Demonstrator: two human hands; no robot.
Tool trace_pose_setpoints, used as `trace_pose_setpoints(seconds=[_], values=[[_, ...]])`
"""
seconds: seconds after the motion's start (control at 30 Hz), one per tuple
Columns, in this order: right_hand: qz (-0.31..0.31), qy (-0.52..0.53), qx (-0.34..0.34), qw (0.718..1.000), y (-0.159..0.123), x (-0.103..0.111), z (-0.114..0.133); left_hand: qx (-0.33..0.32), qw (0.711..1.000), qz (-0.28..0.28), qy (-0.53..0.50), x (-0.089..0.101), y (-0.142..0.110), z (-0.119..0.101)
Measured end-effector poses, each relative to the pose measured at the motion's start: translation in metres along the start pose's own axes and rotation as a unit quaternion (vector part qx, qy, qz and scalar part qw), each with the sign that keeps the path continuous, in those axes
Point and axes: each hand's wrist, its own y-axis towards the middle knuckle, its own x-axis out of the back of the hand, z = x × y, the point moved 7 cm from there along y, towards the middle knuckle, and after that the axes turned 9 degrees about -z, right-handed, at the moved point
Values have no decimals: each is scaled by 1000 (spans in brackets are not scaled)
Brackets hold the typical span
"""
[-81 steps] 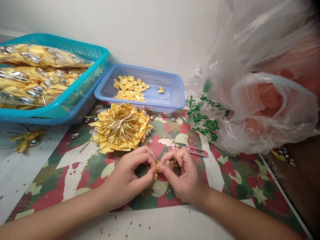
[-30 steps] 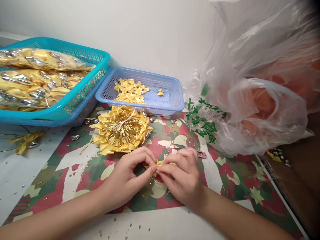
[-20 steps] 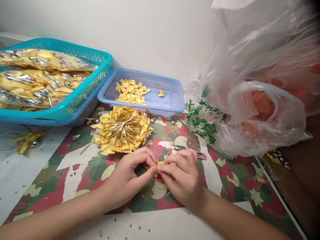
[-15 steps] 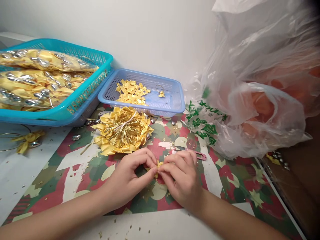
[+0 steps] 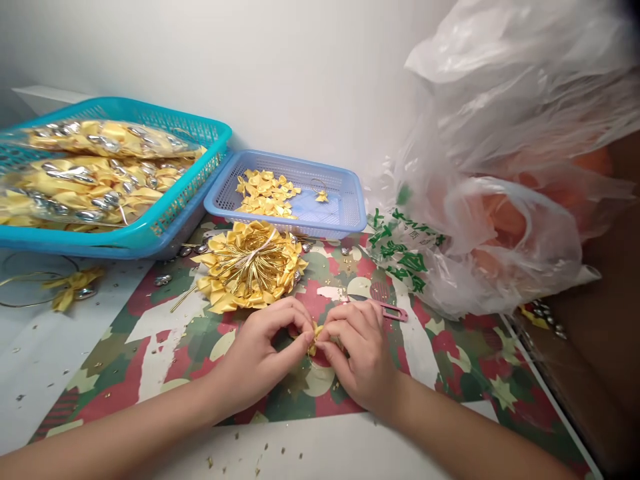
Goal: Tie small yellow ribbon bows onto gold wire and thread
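Note:
Between my fingertips is a small yellow ribbon bow (image 5: pixel 316 335), mostly covered by the fingers. My left hand (image 5: pixel 275 347) pinches it from the left with thumb and forefinger. From the other side my right hand (image 5: pixel 357 350) closes its fingertips on the same bow. A thin gold loop seems to hang just below it. Directly behind my hands lies a round bundle of yellow ribbon bows (image 5: pixel 253 267), their gold cord stems gathered in the middle under a pale tie. A pink hair clip (image 5: pixel 396 312) shows behind my right hand.
A blue basket (image 5: pixel 350 200) with loose yellow bows stands at the back. To its left, a turquoise basket (image 5: pixel 200 163) holds clear bags of bows with silver beads. Plastic bags (image 5: pixel 450 253) crowd the right. Silver beads (image 5: pixel 163 280) and gold bits dot the patterned paper (image 5: pixel 190 347).
The camera view has shifted slightly, so the baskets and bundle appear a little lower and further right. Both hands keep their pinch on the bow, with hardly any movement.

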Motion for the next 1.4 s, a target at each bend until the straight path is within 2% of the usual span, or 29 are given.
trace_pose_setpoints(seconds=[0.13,0.27,0.47,0.63,0.77,1.13,1.4], values=[[2,4,2,1000,1,0,0,-38,999,3,27,0,0,-6],[6,18,-4,1000,1,0,-1,-105,992,-21,62,3,-4,-14],[15,30,-12,999,0,0,-3,-237,961,-58,130,6,-17,-28],[26,37,-23,999,-1,-1,-4,-278,939,-38,197,1,-20,-31],[29,41,-22,999,-2,-2,-4,-281,932,-41,227,-1,-19,-31],[64,34,-14,997,0,-6,-3,-246,937,-38,245,-2,-15,-30],[-33,9,-16,999,1,4,0,-205,959,-44,191,-1,-15,-14]])
